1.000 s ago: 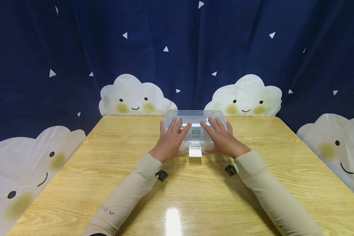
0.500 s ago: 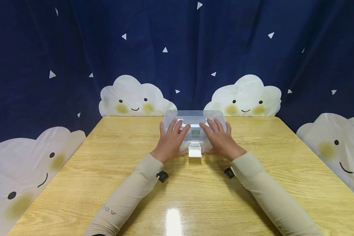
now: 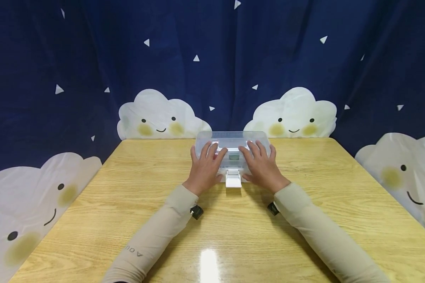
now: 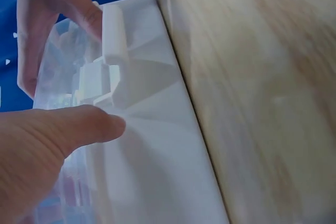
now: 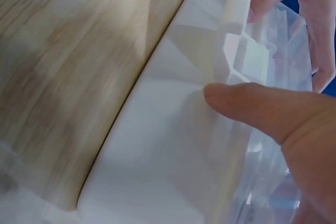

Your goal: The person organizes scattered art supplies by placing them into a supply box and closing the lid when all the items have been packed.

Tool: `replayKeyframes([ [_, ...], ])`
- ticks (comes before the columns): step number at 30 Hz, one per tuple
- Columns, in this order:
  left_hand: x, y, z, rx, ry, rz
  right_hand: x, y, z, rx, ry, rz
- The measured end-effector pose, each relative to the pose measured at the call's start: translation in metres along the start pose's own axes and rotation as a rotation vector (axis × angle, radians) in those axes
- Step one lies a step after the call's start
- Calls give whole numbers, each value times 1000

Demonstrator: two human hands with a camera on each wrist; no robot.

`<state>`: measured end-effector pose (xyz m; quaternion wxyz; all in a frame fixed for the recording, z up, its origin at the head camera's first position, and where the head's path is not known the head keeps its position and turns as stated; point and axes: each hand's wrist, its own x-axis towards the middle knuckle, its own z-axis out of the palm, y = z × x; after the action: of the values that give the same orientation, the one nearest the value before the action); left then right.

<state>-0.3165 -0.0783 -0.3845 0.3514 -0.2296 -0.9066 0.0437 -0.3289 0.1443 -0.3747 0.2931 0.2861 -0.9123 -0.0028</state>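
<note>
A plastic storage box with a clear lid (image 3: pixel 232 136) and a white base (image 4: pixel 163 166) stands at the far side of the table. Its white latch (image 3: pixel 233 180) sticks out at the front, flipped away from the wall. My left hand (image 3: pixel 204 169) rests on the left part of the lid, fingers spread. On the right part lies my right hand (image 3: pixel 264 168) in the same way. Both thumbs touch the white front face (image 5: pixel 152 145) on either side of the latch. A green item (image 3: pixel 234 157) shows through the lid, and a reddish one (image 3: pixel 215 156) beside my left fingers.
The box stands on a wood-grain table (image 3: pixel 156 173). Behind the table hangs a dark blue curtain (image 3: pixel 212 70) with white triangles and cloud faces. Small black wrist cameras (image 3: pixel 196 212) sit under the sleeves.
My right hand has shifted slightly left, its wrist nearer the middle. My left wrist has moved a little to the right. The box and its latch look the same.
</note>
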Motion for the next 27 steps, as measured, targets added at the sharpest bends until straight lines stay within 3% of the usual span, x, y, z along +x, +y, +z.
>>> replayKeyframes([
  [5,1,1,6,23,53,-5,0,0,5,-34,47,5],
  [19,3,3,12,70,114,-31,1,-2,8,-89,98,11],
  [27,3,4,11,65,71,-37,0,-3,9,-80,87,20],
])
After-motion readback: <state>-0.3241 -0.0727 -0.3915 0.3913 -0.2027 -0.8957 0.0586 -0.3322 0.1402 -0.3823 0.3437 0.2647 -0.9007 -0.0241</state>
